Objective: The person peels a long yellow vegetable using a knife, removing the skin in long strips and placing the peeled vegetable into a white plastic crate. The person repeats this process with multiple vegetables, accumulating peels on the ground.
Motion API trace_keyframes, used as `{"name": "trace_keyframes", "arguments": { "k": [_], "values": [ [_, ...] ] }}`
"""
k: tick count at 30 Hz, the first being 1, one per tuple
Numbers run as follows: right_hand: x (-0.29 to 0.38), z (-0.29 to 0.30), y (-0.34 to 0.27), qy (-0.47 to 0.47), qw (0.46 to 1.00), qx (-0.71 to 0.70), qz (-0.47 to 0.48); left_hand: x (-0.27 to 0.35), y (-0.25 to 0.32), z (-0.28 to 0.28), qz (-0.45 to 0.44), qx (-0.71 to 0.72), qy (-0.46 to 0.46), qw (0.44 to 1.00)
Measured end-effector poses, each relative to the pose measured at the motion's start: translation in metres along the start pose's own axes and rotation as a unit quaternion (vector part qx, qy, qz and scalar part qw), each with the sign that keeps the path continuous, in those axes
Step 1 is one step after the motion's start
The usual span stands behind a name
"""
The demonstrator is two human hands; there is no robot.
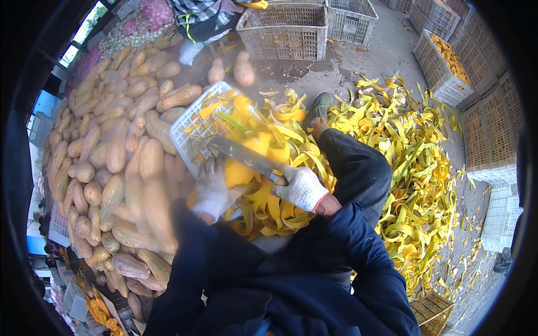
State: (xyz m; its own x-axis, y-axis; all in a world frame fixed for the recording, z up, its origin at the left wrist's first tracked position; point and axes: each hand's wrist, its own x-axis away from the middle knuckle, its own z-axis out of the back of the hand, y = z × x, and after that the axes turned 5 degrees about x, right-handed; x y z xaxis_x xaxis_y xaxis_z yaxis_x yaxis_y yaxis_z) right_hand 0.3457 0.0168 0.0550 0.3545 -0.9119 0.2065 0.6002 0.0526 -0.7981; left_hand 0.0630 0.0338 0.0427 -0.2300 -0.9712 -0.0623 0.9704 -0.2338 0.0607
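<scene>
My right hand (300, 187), in a white knitted glove, is closed on the handle of a broad-bladed knife (243, 154), whose blade points up and left. My left hand (216, 189), also gloved, is motion-blurred beside peeled orange squash (237, 172) below the blade; whether it grips the squash I cannot tell. Under the knife and beyond it stands a white plastic crate (185, 126) with squash pieces and peel on it. Long yellow and green peel strips (290, 206) lie between my legs and around the crate.
A large heap of unpeeled squash (117, 147) lies at the left. More peel (403, 168) covers the floor on the right, past my bent leg. Plastic crates (283, 40) stand ahead, near a partly visible person (201, 19). Stacked crates (489, 134) line the right side, one holding orange pieces (452, 59).
</scene>
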Motion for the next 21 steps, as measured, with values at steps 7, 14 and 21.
{"name": "trace_keyframes", "arguments": {
  "k": [7,14,21],
  "values": [
    [0.044,-0.007,-0.008,0.196,0.959,-0.183,0.089,-0.016,-0.014,0.025,0.03,0.134,-0.015,0.99],
    [0.052,-0.029,0.001,0.223,0.975,-0.011,0.008,-0.077,-0.019,-0.024,0.086,0.477,-0.069,0.872],
    [0.065,-0.049,0.001,0.124,0.973,0.19,-0.043,-0.045,0.017,0.014,0.005,0.174,-0.128,0.976]
  ]
}}
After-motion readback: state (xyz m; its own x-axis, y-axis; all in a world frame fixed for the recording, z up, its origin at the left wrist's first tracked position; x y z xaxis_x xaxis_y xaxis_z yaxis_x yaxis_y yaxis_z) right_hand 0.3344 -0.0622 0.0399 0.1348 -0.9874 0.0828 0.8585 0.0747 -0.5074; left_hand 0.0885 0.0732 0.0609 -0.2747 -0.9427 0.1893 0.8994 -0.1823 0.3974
